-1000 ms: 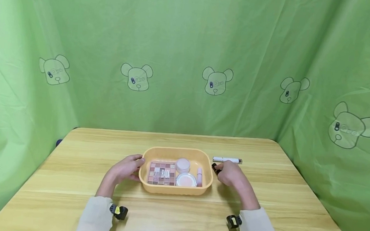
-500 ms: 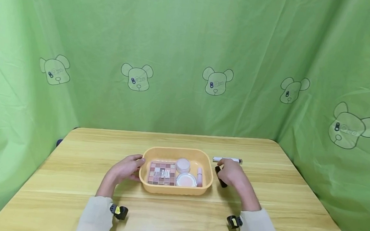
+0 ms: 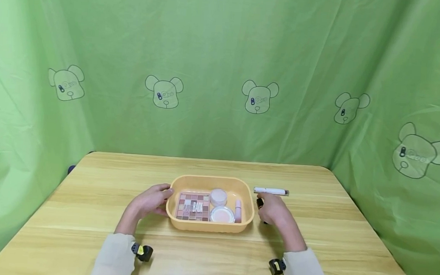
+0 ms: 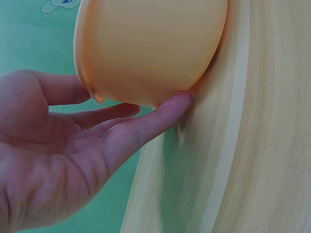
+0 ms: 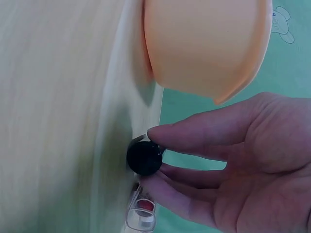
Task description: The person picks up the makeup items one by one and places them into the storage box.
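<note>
One black cylinder in right grip, between thumb and fingers.

Palette, near the left edge of the tray: reads "BACK" in white capitals, preceding letters indistinct. Bear heads printed on the green curtain: carry faint lettering, initial Q legible, remainder unclear.

Wears long, plain, pale off-white sleeves. Bears a small black camera beside each cuff, rounded and marked with a bright yellow patch.
</note>
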`<state>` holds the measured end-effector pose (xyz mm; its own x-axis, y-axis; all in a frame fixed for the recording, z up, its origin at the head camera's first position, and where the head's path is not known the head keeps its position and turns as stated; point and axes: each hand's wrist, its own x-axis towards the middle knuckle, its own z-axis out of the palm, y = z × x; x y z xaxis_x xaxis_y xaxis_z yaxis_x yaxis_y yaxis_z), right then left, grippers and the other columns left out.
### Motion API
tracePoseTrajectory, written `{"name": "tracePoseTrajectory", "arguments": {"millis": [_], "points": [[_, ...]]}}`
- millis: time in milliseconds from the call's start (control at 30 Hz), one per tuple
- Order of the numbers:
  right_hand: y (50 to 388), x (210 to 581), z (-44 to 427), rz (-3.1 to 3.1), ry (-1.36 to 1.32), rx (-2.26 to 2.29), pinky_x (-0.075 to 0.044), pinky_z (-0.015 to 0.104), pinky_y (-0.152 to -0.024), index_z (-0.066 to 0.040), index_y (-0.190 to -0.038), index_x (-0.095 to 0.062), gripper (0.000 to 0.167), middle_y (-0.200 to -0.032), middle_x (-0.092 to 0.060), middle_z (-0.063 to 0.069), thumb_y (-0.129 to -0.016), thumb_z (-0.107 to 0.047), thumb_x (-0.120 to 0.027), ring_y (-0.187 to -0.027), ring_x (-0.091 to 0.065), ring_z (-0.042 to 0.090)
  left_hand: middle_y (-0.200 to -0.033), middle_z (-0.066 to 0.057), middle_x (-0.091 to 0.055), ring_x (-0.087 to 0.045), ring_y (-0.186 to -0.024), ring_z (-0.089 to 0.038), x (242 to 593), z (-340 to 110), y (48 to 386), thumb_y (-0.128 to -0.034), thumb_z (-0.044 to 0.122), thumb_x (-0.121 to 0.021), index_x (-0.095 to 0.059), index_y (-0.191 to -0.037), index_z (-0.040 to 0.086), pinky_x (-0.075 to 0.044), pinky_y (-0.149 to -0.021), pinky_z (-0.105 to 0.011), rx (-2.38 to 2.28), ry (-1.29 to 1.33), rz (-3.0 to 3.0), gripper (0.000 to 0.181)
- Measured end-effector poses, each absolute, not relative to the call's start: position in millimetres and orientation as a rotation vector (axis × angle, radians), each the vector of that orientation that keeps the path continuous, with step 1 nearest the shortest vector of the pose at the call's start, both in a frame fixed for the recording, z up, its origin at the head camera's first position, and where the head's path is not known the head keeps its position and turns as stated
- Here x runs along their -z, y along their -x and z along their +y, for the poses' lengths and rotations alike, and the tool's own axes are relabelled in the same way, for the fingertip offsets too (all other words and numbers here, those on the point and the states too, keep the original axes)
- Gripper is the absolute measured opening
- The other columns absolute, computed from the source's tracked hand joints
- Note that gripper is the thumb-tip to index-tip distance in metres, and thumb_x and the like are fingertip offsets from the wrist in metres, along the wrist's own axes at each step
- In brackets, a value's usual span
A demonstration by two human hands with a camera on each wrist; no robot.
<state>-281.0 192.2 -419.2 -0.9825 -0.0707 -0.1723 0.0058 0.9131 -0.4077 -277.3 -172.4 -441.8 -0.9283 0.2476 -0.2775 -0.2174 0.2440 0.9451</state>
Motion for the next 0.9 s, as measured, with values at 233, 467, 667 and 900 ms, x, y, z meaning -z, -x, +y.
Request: {"name": "tracePoseTrajectory", "arguments": {"millis": [233, 467, 667, 900], "points": [[281.2, 420.9, 192.6, 2.856, 0.026, 0.645, -0.050, 0.029, -0.059, 0.003, -0.146, -0.048, 0.070, -0.130, -0.060, 0.031, -0.077, 0.012, -0.057, -0.089, -0.058, 0.031, -0.148, -0.033, -0.045, -0.058, -0.126, -0.043, 440.8, -171.8, 277.6, -0.1096, 0.020, -0.039, -0.020, -0.157, -0.008, -0.063, -0.088, -0.045, -1.726, -0.023, 2.162, 0.058], [281.5, 422.7, 192.7, 2.842, 0.029, 0.675, -0.049, 0.029, -0.057, 0.003, -0.146, -0.048, 0.072, -0.130, -0.060, 0.031, -0.075, 0.013, -0.058, -0.087, -0.057, 0.031, -0.149, -0.033, -0.045, -0.057, -0.127, -0.044, 441.9, -172.0, 277.2, -0.1097, 0.020, -0.038, -0.019, -0.157, -0.009, -0.063, -0.088, -0.045, -1.730, -0.027, 2.159, 0.058], [280.7, 423.3, 192.6, 2.854, 0.045, 0.685, -0.052, 0.031, -0.063, 0.005, -0.144, -0.048, 0.073, -0.128, -0.061, 0.031, -0.072, 0.013, -0.059, -0.089, -0.057, 0.032, -0.150, -0.034, -0.043, -0.056, -0.129, -0.045, 442.7, -172.1, 276.9, -0.1097, 0.019, -0.038, -0.019, -0.157, -0.009, -0.063, -0.088, -0.045, -1.736, -0.025, 2.155, 0.059], [280.5, 420.5, 193.3, 2.835, 0.010, 0.727, -0.049, 0.027, -0.054, 0.003, -0.146, -0.047, 0.076, -0.122, -0.062, 0.028, -0.071, 0.015, -0.058, -0.082, -0.057, 0.029, -0.149, -0.033, -0.044, -0.058, -0.127, -0.043, 442.1, -171.9, 277.2, -0.1098, 0.020, -0.038, -0.019, -0.157, -0.008, -0.063, -0.088, -0.045, -1.725, -0.031, 2.160, 0.059]]}}
